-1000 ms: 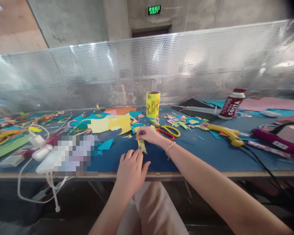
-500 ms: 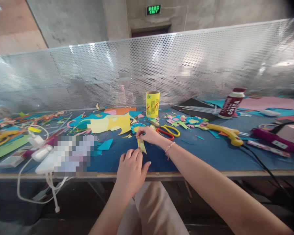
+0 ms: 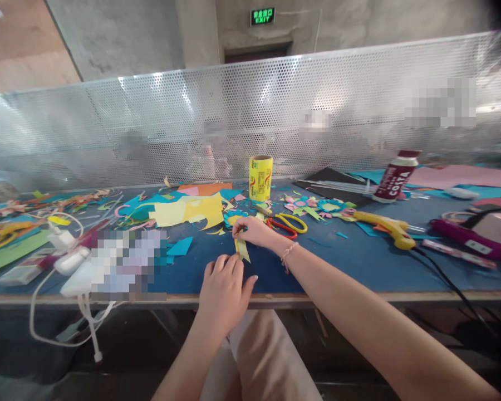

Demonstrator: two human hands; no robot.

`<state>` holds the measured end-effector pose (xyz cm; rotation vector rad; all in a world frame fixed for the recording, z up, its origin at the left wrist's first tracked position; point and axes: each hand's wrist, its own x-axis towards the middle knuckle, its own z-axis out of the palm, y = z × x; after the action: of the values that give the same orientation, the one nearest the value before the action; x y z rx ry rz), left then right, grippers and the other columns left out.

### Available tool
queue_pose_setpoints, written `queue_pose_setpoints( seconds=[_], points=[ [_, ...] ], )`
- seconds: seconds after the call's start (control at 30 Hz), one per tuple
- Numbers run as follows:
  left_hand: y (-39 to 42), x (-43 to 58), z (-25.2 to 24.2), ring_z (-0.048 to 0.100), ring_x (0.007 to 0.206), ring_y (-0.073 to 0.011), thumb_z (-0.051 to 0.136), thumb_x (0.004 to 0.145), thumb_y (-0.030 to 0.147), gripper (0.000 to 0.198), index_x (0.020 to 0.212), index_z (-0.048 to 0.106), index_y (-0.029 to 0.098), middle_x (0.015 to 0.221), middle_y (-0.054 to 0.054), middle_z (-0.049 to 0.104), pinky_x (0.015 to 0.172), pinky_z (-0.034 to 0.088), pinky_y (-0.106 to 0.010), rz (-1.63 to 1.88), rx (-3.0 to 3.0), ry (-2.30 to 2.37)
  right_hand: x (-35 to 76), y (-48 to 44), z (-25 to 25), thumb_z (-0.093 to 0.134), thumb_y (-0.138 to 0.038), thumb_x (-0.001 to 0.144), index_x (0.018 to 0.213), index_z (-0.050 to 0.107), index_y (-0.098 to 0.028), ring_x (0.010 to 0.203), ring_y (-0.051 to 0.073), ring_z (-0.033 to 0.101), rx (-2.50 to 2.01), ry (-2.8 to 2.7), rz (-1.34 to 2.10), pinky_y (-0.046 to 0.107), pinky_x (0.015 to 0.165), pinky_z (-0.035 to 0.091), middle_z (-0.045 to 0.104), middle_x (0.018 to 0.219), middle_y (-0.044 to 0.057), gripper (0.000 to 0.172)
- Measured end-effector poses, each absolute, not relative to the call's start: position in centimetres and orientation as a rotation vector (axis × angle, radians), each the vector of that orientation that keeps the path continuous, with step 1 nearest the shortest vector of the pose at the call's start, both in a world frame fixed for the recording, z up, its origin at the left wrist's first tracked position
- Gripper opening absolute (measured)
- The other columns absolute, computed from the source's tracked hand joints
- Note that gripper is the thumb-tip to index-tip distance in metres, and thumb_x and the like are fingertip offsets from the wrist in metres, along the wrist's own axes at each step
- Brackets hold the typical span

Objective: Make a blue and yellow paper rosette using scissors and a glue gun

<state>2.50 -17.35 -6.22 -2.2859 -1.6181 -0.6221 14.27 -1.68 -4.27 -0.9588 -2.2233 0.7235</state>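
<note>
A small yellow paper strip lies on the blue tabletop in front of me, its lower end cut to points. My right hand pinches the strip's upper end between thumb and fingertips. Just below, my left hand rests palm down with its thumb spread away, and its fingertips touch the strip's lower left edge. What lies under those fingertips is hidden. Scissors with red and yellow handles lie right behind my right wrist. Behind my hands are a blue paper flower and a larger yellow sheet with cut-outs.
A yellow tape roll stands upright at the back. To the right are a brown bottle, a yellow glue gun with a black cord, and a purple case. White cables and a blurred device on a stand occupy the left.
</note>
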Motion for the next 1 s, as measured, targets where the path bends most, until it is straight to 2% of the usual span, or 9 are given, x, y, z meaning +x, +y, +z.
queue_pose_setpoints(
  seconds=[0.3, 0.67, 1.0],
  points=[
    [-17.32, 2.51, -6.25, 0.05, 0.102, -0.0247, 0.036, 0.092, 0.037, 0.029, 0.095, 0.056, 0.017, 0.112, -0.011, 0.059, 0.081, 0.043, -0.041, -0.628, -2.282, -1.619, 14.28, -1.89, -4.23, 0.058, -0.006, 0.066, 0.068, 0.065, -0.017, 0.07, 0.012, 0.06, -0.979, -2.239, 0.654, 0.023, 0.067, 0.046, 0.066, 0.071, 0.0, 0.013],
    [-17.29, 2.43, -6.38, 0.049, 0.106, -0.025, 0.035, 0.092, 0.037, 0.031, 0.102, 0.056, 0.017, 0.116, -0.011, 0.059, 0.082, 0.043, -0.042, -0.615, -2.288, -1.602, 14.26, -1.71, -4.38, 0.058, -0.009, 0.07, 0.071, 0.068, -0.018, 0.07, 0.013, 0.061, -1.002, -2.274, 0.572, 0.025, 0.068, 0.047, 0.068, 0.073, 0.002, 0.013],
    [-17.34, 2.44, -6.32, 0.05, 0.104, -0.0246, 0.036, 0.092, 0.035, 0.029, 0.1, 0.057, 0.016, 0.11, -0.011, 0.061, 0.081, 0.043, -0.041, -0.63, -2.289, -1.597, 14.03, -1.74, -4.36, 0.059, -0.009, 0.07, 0.068, 0.073, -0.023, 0.069, 0.015, 0.063, -1.004, -2.306, 0.453, 0.025, 0.069, 0.048, 0.071, 0.071, 0.001, 0.02]
  ],
)
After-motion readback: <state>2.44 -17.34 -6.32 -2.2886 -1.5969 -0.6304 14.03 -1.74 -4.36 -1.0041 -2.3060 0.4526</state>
